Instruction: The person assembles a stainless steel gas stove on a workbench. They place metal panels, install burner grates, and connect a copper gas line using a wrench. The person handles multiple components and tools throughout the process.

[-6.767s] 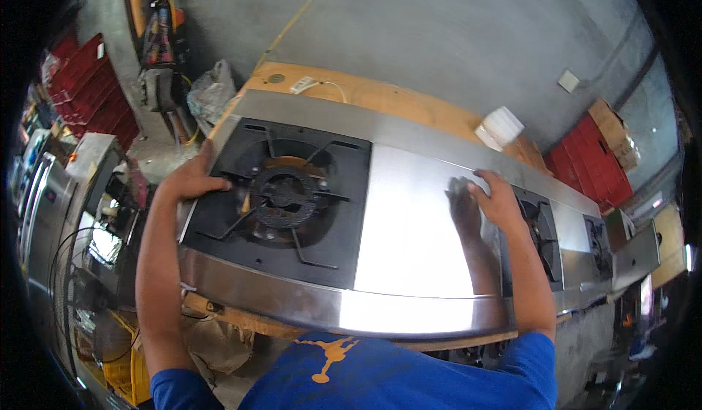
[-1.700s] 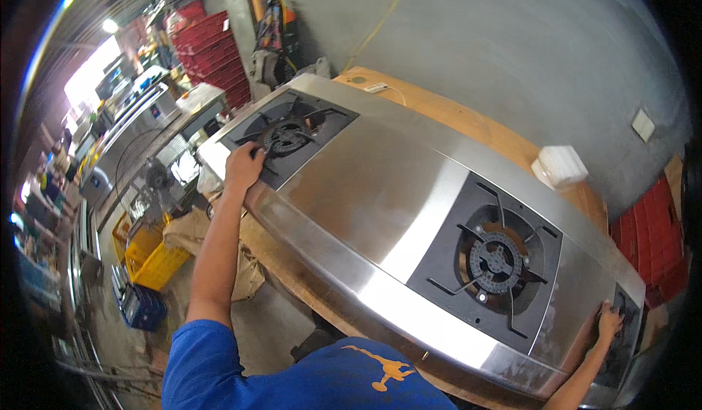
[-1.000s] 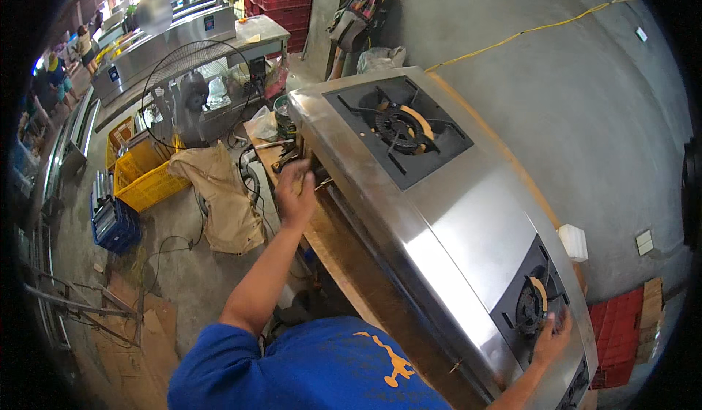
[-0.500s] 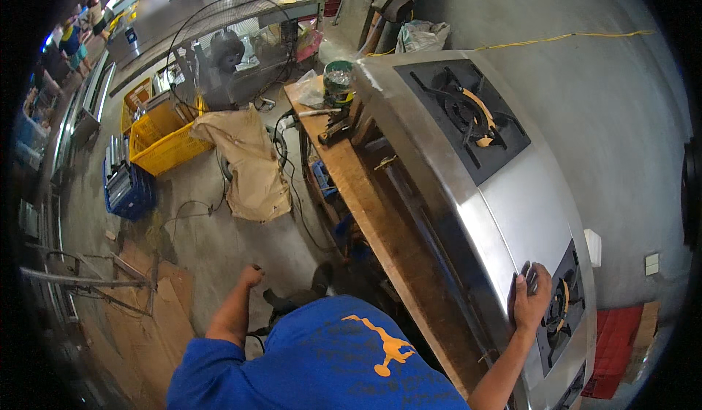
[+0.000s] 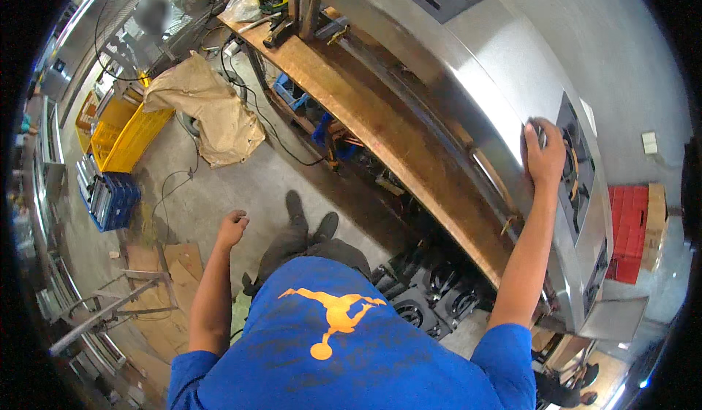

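Observation:
A long stainless steel cooktop (image 5: 482,66) with black burner grates lies on a wooden workbench (image 5: 395,132). My right hand (image 5: 544,154) rests on its steel top next to the near burner grate (image 5: 574,168), fingers curled over a small pale thing I cannot make out. My left hand (image 5: 232,228) hangs free at my side above the concrete floor, fingers loosely curled, holding nothing. My blue shirt fills the bottom of the view.
Black cast burner parts (image 5: 431,300) lie under the bench. A brown sack (image 5: 205,110), yellow crates (image 5: 124,128) and a blue crate (image 5: 113,199) stand on the floor at left, with cables. Flattened cardboard (image 5: 168,264) and a metal frame (image 5: 102,311) lie lower left. Red crates (image 5: 627,234) stand right.
My left hand has let go of the cooktop's edge and dropped to my side. My view has swung left and down toward the floor. My right hand stays by the near burner.

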Tool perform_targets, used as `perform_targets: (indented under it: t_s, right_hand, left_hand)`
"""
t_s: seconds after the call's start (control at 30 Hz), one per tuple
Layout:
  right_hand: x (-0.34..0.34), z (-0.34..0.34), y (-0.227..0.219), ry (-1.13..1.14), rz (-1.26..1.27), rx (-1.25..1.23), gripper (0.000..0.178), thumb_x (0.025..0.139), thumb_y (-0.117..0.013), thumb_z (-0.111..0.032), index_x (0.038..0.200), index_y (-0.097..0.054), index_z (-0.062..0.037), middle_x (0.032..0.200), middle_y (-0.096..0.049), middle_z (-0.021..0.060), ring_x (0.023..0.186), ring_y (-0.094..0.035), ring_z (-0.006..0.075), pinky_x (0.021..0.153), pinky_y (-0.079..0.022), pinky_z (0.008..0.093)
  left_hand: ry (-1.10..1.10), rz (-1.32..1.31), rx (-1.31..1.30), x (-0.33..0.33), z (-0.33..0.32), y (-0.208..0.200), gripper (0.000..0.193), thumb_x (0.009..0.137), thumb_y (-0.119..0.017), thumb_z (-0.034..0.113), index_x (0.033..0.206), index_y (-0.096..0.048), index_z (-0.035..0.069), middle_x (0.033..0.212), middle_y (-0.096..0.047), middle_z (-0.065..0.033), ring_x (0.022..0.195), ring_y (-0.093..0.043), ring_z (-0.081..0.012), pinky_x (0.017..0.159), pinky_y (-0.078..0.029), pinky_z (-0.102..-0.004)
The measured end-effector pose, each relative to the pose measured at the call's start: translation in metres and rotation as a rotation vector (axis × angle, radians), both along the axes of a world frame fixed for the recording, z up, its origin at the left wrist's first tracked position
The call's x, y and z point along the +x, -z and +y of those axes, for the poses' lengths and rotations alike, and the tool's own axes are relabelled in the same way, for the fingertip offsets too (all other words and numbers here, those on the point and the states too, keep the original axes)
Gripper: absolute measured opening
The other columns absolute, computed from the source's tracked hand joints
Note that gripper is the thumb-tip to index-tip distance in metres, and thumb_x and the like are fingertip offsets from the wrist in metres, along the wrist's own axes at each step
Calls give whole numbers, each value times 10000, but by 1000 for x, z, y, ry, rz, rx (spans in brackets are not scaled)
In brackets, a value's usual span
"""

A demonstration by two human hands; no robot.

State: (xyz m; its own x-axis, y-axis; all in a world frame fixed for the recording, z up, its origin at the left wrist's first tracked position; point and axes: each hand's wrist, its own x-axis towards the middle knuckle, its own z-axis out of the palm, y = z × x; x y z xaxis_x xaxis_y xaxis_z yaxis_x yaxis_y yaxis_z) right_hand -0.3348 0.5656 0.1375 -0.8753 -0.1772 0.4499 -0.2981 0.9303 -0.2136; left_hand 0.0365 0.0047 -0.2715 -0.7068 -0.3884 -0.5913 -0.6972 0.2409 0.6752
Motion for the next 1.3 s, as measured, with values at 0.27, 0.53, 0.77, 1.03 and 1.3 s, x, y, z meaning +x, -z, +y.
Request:
perform_targets:
  t_s: [0.27,0.53,0.77,1.03,1.3]
  right_hand:
    - [23,-15,9,167,47,25,356,914,-643,-343,1087,-691,-35,1125,-673,173,1062,-620,361,936,-473,431]
    - [37,-77,41,568,13,234,619,980,-338,-604,1387,-542,-185,1410,-533,160,1312,-483,357,1070,-348,554]
    - [20,-70,31,650,-231,176,706,944,-294,-696,1483,-432,-262,1545,-393,154,1433,-335,370,1131,-245,593]
    - [-7,-54,35,561,-355,340,677,949,-308,-657,1466,-429,-236,1529,-386,193,1405,-343,433,1114,-270,609]
    - [-18,-109,-27,206,-439,633,526,951,-416,-514,1249,-613,-128,1252,-586,234,1174,-560,418,982,-446,548]
  left_hand:
    - [-348,-207,219,160,-58,24,349,899,-673,166,1170,-626,-49,893,-673,-102,757,-642,-185,643,-513,-298]
    - [-585,-234,298,340,-143,51,294,916,-642,210,1135,-643,13,728,-630,-36,549,-578,-148,464,-417,-287]
    - [-799,-280,237,379,-213,32,281,919,-623,209,1109,-635,1,739,-633,-37,550,-569,-128,456,-396,-262]
    - [-579,-107,281,283,-196,79,319,916,-632,146,1155,-630,-65,836,-660,-80,671,-617,-162,574,-496,-278]
    - [8,-150,-55,91,-102,39,451,817,-689,241,1205,-660,12,1070,-713,-220,979,-693,-299,860,-535,-399]
